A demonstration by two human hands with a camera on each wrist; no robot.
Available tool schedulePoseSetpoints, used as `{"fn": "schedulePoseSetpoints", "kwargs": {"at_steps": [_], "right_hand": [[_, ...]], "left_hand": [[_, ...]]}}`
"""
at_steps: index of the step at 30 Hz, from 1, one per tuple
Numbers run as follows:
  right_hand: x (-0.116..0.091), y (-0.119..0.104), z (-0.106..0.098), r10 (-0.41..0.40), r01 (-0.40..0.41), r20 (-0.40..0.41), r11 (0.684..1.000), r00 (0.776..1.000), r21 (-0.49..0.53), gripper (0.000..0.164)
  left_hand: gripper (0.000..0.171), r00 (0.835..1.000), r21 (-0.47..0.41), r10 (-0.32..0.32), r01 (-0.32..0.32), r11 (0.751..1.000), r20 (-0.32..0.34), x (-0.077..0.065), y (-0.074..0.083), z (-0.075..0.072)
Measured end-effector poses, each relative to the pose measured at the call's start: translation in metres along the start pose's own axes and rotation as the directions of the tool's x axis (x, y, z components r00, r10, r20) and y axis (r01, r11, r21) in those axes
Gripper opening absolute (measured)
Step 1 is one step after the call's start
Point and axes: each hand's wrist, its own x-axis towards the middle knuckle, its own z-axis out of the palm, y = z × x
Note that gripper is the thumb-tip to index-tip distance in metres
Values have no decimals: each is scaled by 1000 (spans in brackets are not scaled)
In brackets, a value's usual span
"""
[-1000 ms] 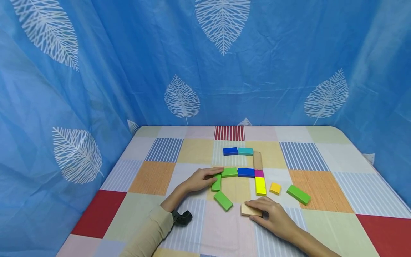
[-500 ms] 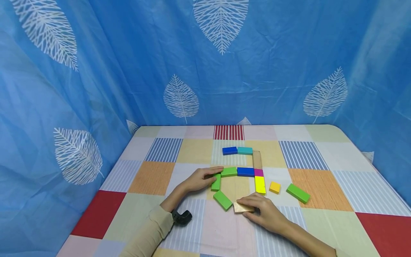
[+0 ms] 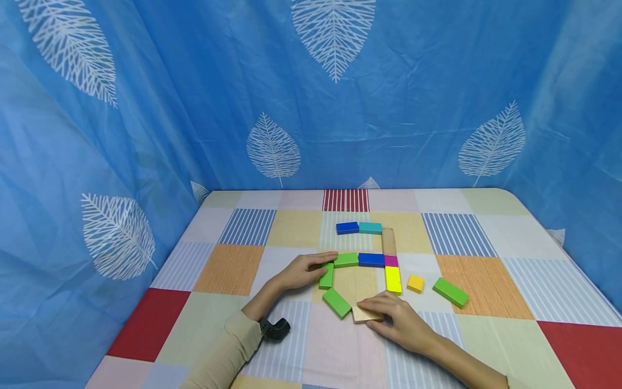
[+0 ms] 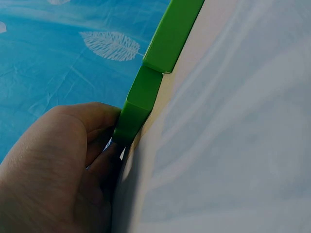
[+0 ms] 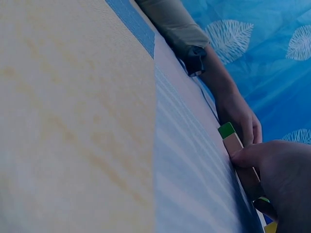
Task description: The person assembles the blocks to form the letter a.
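In the head view my right hand [image 3: 400,323] pinches a plain wooden block [image 3: 360,315] between thumb and fingers, low on the tablecloth. Its left end meets the corner of a slanted green block [image 3: 337,303]. My left hand [image 3: 302,272] holds another green block [image 3: 326,276], thumb on the near side and fingers over its far end. A third green block [image 3: 346,260], a blue block [image 3: 371,260], a small magenta block [image 3: 391,261] and a yellow block [image 3: 393,281] continue the line. The left wrist view shows the fingers at the green block's end [image 4: 133,114].
Farther back, a dark blue block [image 3: 347,228], a teal block [image 3: 370,228] and a plain wooden block [image 3: 389,241] join the line. To the right lie a small orange block [image 3: 415,283] and a loose green block [image 3: 451,292]. Blue curtains [image 3: 204,97] border the patchwork-covered table [image 3: 500,346].
My right hand has slid the wooden block left until its end meets the slanted green block; over the last half second it has hardly moved. The left hand has stayed in place.
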Motion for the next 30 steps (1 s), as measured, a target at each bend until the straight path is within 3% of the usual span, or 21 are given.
{"fn": "schedulePoseSetpoints", "kwargs": {"at_steps": [7, 12, 21, 30], "right_hand": [[2, 0, -6, 4, -6, -54, 999, 999, -43, 45], [4, 5, -22, 57, -66, -106, 994, 993, -86, 51], [-4, 23, -44, 173, -214, -218, 960, 960, -180, 56], [-13, 42, -55, 199, -262, -241, 927, 950, -269, 60]], "left_hand": [[42, 1000, 5, -6, 6, 1000, 3, -1, 1, 1], [42, 1000, -2, 4, -4, 1000, -3, -1, 2, 1], [42, 1000, -5, -4, 4, 1000, 2, 0, 1, 1], [42, 1000, -22, 11, -11, 1000, 4, 1, -1, 0]]}}
